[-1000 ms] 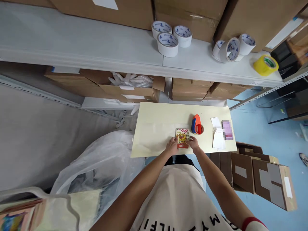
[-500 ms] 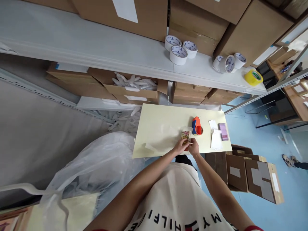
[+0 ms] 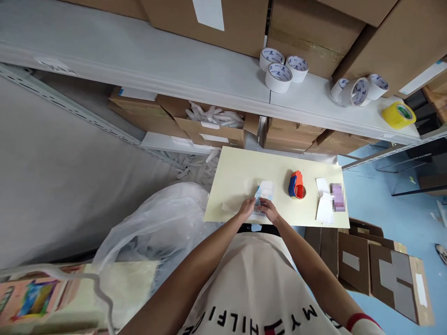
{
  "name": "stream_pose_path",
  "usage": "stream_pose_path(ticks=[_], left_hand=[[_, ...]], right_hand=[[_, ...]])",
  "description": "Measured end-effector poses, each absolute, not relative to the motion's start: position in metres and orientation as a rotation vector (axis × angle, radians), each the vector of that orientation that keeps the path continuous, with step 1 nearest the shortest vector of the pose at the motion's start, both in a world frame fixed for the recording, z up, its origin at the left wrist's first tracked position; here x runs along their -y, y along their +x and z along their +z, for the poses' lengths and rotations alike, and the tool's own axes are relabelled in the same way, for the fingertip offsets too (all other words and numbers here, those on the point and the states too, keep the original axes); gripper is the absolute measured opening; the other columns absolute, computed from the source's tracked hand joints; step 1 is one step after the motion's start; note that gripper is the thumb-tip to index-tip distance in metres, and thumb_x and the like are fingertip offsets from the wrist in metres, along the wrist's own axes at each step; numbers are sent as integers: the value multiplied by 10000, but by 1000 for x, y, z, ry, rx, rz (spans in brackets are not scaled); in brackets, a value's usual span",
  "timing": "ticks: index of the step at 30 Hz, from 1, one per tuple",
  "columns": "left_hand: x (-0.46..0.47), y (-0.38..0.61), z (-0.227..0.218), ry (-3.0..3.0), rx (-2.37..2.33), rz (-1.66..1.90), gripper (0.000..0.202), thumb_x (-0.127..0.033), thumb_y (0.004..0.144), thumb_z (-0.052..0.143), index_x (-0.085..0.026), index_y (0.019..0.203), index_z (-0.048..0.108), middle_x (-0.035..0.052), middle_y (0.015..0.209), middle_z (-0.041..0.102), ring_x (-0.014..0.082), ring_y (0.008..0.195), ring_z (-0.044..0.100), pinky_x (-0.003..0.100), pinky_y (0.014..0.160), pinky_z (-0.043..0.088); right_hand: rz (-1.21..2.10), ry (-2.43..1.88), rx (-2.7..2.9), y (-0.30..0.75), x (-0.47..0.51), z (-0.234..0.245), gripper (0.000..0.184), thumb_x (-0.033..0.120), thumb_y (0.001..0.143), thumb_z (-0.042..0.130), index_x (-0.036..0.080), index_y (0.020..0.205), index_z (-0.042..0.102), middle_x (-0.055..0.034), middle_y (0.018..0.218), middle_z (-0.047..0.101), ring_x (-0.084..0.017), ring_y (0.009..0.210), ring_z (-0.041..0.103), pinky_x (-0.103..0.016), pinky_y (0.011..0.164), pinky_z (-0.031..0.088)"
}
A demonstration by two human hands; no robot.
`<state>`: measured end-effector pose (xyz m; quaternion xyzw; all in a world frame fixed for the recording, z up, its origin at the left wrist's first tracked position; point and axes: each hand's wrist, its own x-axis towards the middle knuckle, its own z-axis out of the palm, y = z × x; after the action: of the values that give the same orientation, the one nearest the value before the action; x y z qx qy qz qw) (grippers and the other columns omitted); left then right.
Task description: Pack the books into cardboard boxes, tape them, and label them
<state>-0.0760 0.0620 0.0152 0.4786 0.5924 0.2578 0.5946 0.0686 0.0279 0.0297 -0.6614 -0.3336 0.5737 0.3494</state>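
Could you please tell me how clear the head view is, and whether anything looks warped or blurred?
Head view: the wide lens bends the shelf edge; light is even with soft shadows; a purple patch on the table is pixelated; the packet between the left hand and right hand is small, its print unreadable.

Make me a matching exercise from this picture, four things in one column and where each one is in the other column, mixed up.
Things
1. tape dispenser
2. yellow tape roll
3. small pack
4. plastic bag

Places
A. left of the table
B. held by the left hand and right hand
C. right end of the shelf
D. on the table, right of the hands

Pairs: 1-D, 2-C, 3-B, 4-A
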Motion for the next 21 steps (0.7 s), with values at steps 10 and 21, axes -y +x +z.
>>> stream_pose_path(ticks=[10, 21], left_hand=[[-52, -77, 14, 1288, -1529, 518, 325, -311, 800, 601, -194, 1095, 671, 134, 1234, 650, 304, 1285, 504, 401, 1119, 332], [-56, -70, 10, 1270, -1541, 403, 297, -339, 805, 619, -154, 1024, 699, 173, 1179, 681, 333, 1245, 558, 415, 1095, 347]], right_hand=[[1466, -1743, 896, 64, -27, 18, 379, 165, 499, 776, 244, 868, 738, -28, 1038, 707, -244, 974, 656, -447, 955, 515], [1282, -1839, 616, 85, 12, 7, 554, 276, 557, 705, 200, 1100, 627, -69, 1004, 691, -248, 946, 649, -406, 877, 523]])
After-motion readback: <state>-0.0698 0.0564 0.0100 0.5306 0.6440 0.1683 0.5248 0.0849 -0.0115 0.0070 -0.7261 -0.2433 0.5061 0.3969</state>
